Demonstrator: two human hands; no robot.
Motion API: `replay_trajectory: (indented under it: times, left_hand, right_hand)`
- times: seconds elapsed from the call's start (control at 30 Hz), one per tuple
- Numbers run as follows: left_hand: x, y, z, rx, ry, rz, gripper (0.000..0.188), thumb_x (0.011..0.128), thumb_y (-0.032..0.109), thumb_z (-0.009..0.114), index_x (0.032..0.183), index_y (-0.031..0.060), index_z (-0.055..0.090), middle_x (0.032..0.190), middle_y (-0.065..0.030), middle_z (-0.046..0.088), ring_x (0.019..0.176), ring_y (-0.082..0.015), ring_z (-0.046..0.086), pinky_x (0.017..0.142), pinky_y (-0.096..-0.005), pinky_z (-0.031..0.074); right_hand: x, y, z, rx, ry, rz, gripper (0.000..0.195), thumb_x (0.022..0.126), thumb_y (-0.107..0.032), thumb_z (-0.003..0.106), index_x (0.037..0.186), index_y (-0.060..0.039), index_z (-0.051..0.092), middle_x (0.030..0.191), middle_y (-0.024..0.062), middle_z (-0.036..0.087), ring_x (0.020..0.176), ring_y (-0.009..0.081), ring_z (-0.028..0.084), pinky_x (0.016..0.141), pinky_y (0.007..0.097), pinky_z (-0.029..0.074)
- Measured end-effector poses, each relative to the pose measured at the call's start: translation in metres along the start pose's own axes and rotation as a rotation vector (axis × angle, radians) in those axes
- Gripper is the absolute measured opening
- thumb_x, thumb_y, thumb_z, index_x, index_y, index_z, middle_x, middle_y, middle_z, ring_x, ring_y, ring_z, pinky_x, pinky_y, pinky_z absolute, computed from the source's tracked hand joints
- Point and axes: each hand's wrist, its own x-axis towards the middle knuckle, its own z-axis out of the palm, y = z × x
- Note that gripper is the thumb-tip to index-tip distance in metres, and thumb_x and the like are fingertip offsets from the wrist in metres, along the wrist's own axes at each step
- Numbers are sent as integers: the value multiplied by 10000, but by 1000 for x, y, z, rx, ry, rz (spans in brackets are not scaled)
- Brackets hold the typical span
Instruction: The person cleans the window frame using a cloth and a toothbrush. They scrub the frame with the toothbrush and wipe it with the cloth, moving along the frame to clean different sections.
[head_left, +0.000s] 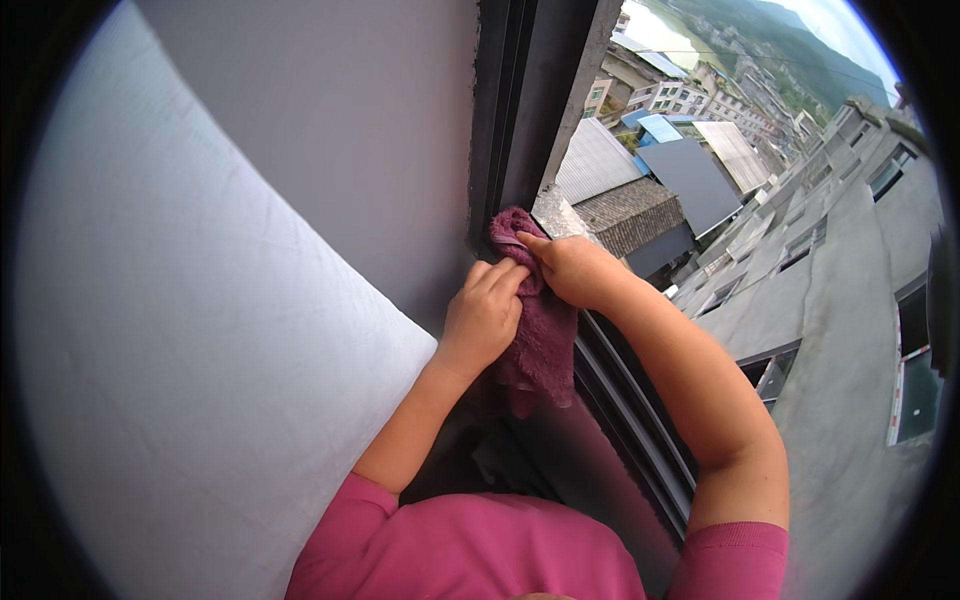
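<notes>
A dark maroon terry cloth (541, 349) lies bunched at the lower corner of a dark metal window frame (504, 112), its lower part hanging down. My left hand (484, 311) grips the cloth from the left, fingers curled over its fold. My right hand (574, 266) presses on the cloth's upper end from the right, index finger extended onto it; its other fingers are partly hidden. Below the hands, the cloth covers part of the bottom window track (637, 420).
A grey wall panel (322, 112) and a pale, smooth curved surface (187, 315) stand at left. Beyond the open window are a rough outer ledge (562, 214), rooftops far below (630, 214) and a grey building wall with windows (832, 292).
</notes>
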Motion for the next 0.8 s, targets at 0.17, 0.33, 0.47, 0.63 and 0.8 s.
replay_trajectory:
  times: [0.17,0.33,0.47,0.63,0.8]
  left_hand:
    - [-15,5,-7,18,-50,77,270,711,6,539,973,5,603,1018,-121,592,906,-299,536,772,-376,473]
    - [-31,21,0,-12,-80,140,310,688,10,565,996,-10,593,1013,-128,587,879,-308,548,758,-378,481]
    - [4,-13,2,-41,-12,17,326,700,-59,478,998,-16,604,1043,-160,598,874,-349,536,796,-394,459]
    - [-23,21,-3,-130,-6,102,388,655,-61,501,1020,1,617,1041,-139,608,828,-321,542,771,-375,469]
    - [-30,40,5,-168,-94,137,347,672,-34,531,1008,2,610,1035,-142,604,831,-313,552,764,-381,477]
  right_hand:
    - [-24,-19,-5,-96,-153,49,485,838,-132,460,1322,-137,418,891,197,649,843,363,628,741,444,493]
    - [-47,-24,-12,-188,-216,106,451,853,-158,474,1302,-124,440,867,188,653,838,346,640,731,437,499]
    - [7,-17,9,-181,13,134,496,862,-171,426,1356,-178,392,873,193,647,807,358,634,685,452,498]
    - [-54,-33,10,-229,58,219,538,838,-153,448,1370,-187,372,748,213,633,670,364,633,625,470,496]
    - [-95,-27,-3,-310,-61,276,543,829,-132,447,1366,-173,378,722,205,632,653,375,629,620,468,497]
